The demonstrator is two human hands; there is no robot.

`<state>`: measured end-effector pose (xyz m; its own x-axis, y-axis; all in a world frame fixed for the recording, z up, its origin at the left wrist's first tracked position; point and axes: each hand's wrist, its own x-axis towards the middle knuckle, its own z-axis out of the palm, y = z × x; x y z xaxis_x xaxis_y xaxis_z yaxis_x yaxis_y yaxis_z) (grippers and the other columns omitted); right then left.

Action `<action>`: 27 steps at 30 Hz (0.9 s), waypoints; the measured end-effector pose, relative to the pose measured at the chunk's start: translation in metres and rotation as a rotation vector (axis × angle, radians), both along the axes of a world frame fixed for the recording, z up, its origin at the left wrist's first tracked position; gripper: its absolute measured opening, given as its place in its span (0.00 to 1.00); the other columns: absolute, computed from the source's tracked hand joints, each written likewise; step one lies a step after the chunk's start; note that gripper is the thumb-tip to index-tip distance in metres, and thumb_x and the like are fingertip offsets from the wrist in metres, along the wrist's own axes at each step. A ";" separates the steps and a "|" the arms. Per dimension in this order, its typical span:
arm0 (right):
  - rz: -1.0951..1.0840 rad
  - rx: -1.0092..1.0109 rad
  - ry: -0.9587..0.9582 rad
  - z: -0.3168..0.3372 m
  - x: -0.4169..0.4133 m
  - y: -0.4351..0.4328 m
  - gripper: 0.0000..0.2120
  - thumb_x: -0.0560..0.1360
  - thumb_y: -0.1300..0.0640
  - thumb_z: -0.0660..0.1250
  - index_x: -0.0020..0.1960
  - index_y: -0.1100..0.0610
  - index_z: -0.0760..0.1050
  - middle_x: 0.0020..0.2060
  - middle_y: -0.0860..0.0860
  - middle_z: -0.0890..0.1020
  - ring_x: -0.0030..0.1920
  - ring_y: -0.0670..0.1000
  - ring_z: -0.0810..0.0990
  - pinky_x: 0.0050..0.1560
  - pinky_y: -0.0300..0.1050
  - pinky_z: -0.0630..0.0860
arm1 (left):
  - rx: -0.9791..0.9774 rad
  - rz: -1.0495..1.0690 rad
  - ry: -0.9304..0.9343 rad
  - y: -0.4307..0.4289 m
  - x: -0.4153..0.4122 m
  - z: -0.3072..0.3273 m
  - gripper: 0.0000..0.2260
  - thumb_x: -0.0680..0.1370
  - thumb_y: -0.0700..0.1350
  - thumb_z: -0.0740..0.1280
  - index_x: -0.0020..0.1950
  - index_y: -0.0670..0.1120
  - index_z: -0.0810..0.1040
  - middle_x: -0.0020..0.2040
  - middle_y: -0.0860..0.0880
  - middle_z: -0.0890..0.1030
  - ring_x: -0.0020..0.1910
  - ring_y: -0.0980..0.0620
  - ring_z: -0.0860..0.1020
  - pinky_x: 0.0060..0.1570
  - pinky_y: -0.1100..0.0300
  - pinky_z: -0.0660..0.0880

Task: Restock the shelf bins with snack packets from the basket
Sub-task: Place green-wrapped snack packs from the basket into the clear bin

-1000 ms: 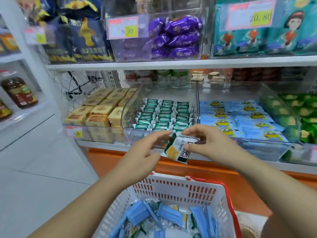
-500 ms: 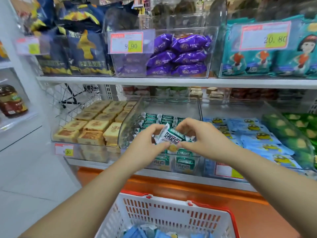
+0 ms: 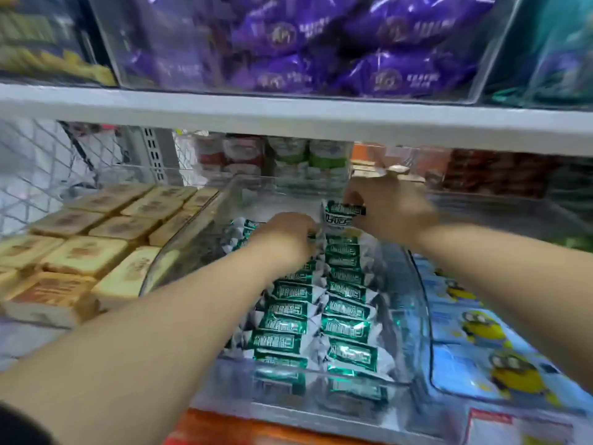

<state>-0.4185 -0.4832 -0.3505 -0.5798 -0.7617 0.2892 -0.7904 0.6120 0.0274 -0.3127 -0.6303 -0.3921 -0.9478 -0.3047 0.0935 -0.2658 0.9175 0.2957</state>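
Two hands reach deep in the clear bin [image 3: 417,300]: right hand [image 3: 390,210] pinches a small green-and-white packet [image 3: 341,213] with dark lettering, upright at the 12 o'clock end of the rows [image 3: 321,309] of matching packets; left hand [image 3: 285,239] at its 8 o'clock, fingers hidden, grip untellable.

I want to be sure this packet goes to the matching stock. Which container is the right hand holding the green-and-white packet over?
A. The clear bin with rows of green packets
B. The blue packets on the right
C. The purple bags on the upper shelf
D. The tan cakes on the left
A: the right hand pinches the packet above the far end of the clear bin, which holds rows of matching green packets.
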 end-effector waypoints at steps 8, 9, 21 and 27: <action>0.023 0.097 0.165 -0.014 -0.054 -0.029 0.10 0.75 0.60 0.66 0.57 0.57 0.76 0.50 0.53 0.81 0.49 0.55 0.80 0.47 0.45 0.76 | 0.020 -0.142 -0.016 -0.017 -0.073 -0.030 0.15 0.82 0.49 0.63 0.68 0.49 0.77 0.67 0.46 0.77 0.63 0.45 0.76 0.63 0.49 0.74; 0.021 0.110 0.162 -0.014 -0.057 -0.032 0.10 0.75 0.60 0.67 0.56 0.57 0.77 0.50 0.53 0.81 0.49 0.55 0.80 0.47 0.45 0.76 | 0.017 -0.150 -0.020 -0.019 -0.077 -0.033 0.15 0.82 0.50 0.63 0.67 0.49 0.78 0.66 0.46 0.78 0.62 0.45 0.77 0.62 0.49 0.74; 0.000 0.235 0.110 -0.009 -0.059 -0.037 0.11 0.74 0.62 0.68 0.55 0.57 0.75 0.47 0.53 0.81 0.47 0.56 0.81 0.48 0.53 0.81 | -0.090 -0.082 -0.257 -0.003 -0.092 -0.046 0.22 0.80 0.54 0.51 0.71 0.48 0.71 0.70 0.43 0.67 0.69 0.38 0.62 0.67 0.34 0.61; 0.013 0.244 0.098 -0.008 -0.060 -0.035 0.12 0.74 0.62 0.68 0.57 0.57 0.73 0.47 0.53 0.78 0.48 0.55 0.79 0.47 0.51 0.80 | 0.019 -0.145 -0.268 0.000 -0.084 -0.038 0.15 0.82 0.49 0.53 0.67 0.49 0.70 0.68 0.39 0.70 0.74 0.42 0.56 0.72 0.31 0.41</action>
